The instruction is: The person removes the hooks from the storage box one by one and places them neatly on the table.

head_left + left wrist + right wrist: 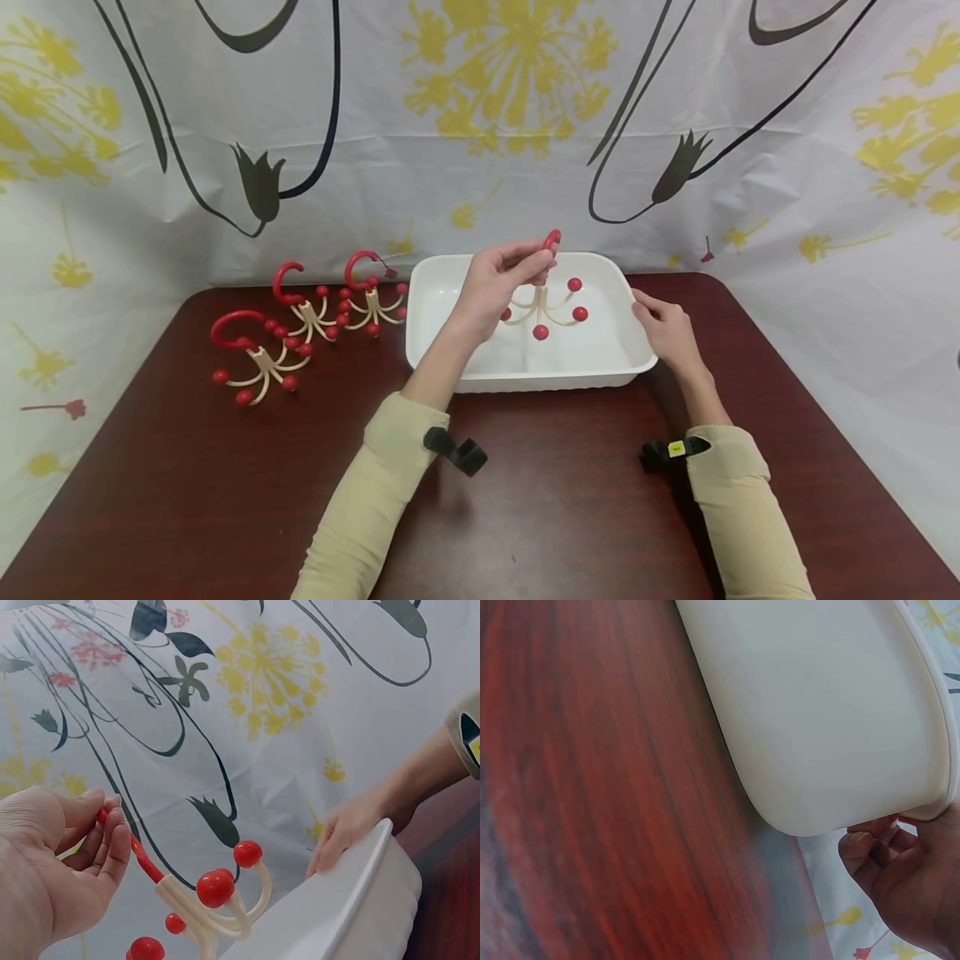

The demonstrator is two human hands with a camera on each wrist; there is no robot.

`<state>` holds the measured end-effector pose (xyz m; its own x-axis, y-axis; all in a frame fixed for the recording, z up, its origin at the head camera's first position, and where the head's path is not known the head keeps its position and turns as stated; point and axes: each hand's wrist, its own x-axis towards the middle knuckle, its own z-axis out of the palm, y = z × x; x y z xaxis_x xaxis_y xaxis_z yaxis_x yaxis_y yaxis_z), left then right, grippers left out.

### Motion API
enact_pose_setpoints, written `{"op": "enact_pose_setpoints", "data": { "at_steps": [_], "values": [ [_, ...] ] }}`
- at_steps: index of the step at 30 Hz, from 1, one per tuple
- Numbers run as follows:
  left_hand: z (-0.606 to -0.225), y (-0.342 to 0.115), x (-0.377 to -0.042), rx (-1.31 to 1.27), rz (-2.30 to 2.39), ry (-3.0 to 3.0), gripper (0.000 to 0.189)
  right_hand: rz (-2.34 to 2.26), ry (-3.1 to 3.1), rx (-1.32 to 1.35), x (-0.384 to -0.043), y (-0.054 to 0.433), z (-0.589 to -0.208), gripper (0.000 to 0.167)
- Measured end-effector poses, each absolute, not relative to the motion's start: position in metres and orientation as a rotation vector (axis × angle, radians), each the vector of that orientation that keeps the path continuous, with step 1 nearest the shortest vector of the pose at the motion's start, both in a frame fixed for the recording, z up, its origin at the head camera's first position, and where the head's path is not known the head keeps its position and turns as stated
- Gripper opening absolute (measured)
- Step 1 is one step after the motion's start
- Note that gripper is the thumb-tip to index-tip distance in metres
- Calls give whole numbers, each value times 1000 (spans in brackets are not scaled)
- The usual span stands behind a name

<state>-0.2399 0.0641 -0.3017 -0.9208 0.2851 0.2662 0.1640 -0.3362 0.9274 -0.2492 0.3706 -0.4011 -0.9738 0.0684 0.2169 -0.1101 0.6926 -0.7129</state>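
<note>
My left hand [491,287] pinches the red hook of a hanger over the white tray [525,382]. This hanger [540,332] has cream arms spreading from a short stem, each tipped with a red ball. In the left wrist view, thumb and fingertips close on the red hook [148,860], part of which the fingers hide. At the tray's right end, my right hand [667,327] grips the rim; in the right wrist view its fingers [866,851] curl beneath the edge.
Three similar hangers stand on the dark wooden table [555,467] left of the tray: a near one [262,367], a middle one [307,317] and a far one [372,304]. A white flower-patterned cloth [480,175] hangs behind the table.
</note>
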Motion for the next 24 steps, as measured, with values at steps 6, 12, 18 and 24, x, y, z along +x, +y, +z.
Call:
{"op": "enact_pose_setpoints", "data": {
  "at_steps": [6,12,18,24],
  "values": [
    [-299,51,-234,617,2491,1718,29,1164,-2679,33,-250,369,-400,49],
    [-297,37,-228,613,2534,1699,29,1147,-2681,35,-250,369,-400,48],
    [-294,23,-222,587,2564,1695,29,1164,-2682,15,-249,368,-399,49],
    [-292,8,-215,585,2563,1727,29,1151,-2689,13,-250,370,-401,49]
  ]
}}
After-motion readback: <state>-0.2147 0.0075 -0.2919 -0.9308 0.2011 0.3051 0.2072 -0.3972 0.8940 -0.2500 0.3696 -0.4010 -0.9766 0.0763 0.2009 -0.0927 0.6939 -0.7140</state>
